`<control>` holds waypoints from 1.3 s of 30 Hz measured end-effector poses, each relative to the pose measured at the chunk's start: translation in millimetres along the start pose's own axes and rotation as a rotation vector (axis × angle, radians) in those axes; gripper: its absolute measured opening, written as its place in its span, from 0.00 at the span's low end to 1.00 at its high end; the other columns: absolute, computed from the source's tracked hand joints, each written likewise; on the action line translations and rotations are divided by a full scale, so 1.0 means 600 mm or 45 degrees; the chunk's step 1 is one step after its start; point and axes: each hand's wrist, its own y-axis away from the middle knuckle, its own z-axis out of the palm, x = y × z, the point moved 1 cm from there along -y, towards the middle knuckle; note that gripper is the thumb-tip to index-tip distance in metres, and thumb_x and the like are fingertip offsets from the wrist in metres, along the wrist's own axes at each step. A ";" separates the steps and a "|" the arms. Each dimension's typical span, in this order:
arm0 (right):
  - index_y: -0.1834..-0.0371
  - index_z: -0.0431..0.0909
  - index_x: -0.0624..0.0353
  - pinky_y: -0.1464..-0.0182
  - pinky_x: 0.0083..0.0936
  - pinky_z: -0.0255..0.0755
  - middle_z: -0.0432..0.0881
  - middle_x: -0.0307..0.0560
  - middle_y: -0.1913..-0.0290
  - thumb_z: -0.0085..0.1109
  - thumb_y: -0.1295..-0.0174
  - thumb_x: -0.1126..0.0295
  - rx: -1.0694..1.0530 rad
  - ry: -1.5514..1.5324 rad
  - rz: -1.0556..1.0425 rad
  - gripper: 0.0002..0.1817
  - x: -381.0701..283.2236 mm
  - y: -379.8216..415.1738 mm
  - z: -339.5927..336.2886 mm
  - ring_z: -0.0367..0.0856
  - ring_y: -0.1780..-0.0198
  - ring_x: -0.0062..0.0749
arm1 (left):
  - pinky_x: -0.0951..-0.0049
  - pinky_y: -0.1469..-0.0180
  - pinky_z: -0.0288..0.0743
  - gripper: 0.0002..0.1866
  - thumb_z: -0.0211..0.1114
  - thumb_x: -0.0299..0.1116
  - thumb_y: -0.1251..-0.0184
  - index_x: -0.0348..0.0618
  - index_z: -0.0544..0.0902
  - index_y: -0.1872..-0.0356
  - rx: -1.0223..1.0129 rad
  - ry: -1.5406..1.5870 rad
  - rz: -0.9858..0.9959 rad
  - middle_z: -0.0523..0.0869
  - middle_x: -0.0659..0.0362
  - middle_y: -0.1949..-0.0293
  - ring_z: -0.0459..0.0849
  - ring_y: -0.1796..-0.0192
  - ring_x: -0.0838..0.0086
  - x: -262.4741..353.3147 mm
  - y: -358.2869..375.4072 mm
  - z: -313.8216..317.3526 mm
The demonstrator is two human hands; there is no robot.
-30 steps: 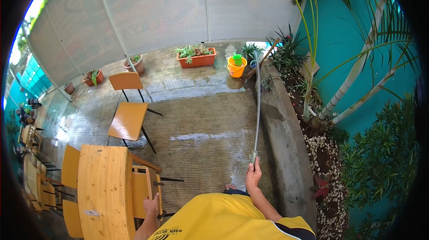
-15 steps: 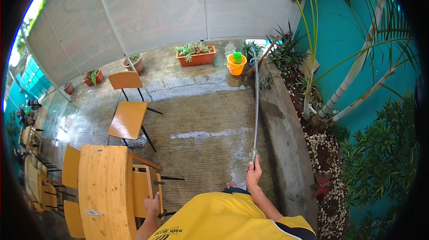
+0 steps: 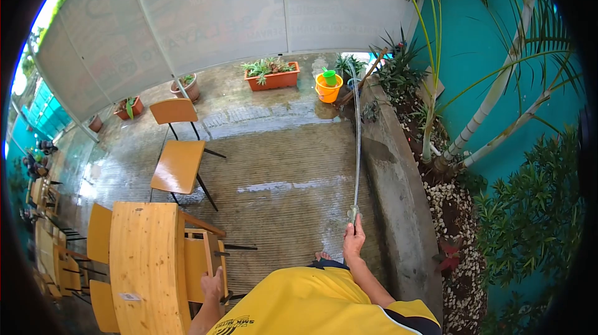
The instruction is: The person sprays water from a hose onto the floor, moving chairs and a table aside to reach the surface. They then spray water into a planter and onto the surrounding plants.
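My right hand is closed, thumb and fingers pinching a small greenish, see-through end piece. From it a long, glassy strand runs forward beside the low concrete wall, toward the bucket's right; I cannot tell whether it is clear hose or a jet of water. Lower left, my left hand is wrapped against the upright backrest of a wooden chair. That chair stands tucked against the right side of a wooden table.
An orange bucket with a green dipper stands ahead, near a planter. Another chair stands on the wet ribbed floor. To the right, the concrete wall edges a bed with pebbles and palms.
The glassy strand bows slightly more to the right in its upper part. Both hands keep nearly the same place and grip, and the view has shifted very slightly.
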 end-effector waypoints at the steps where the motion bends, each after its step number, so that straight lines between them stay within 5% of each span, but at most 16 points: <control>1: 0.25 0.67 0.53 0.70 0.19 0.69 0.74 0.32 0.71 0.55 0.29 0.73 -0.002 -0.002 -0.002 0.28 0.000 0.000 0.000 0.67 0.73 0.16 | 0.61 0.45 0.75 0.29 0.73 0.45 0.39 0.31 0.80 0.46 -0.012 0.007 -0.013 0.87 0.43 0.52 0.84 0.48 0.50 0.001 0.001 -0.001; 39: 0.24 0.65 0.51 0.72 0.17 0.67 0.73 0.32 0.71 0.54 0.28 0.74 0.009 0.003 0.024 0.28 -0.005 0.000 -0.003 0.65 0.74 0.15 | 0.62 0.44 0.75 0.29 0.73 0.44 0.40 0.30 0.79 0.46 0.015 0.016 0.012 0.87 0.44 0.50 0.85 0.48 0.51 -0.019 -0.014 0.010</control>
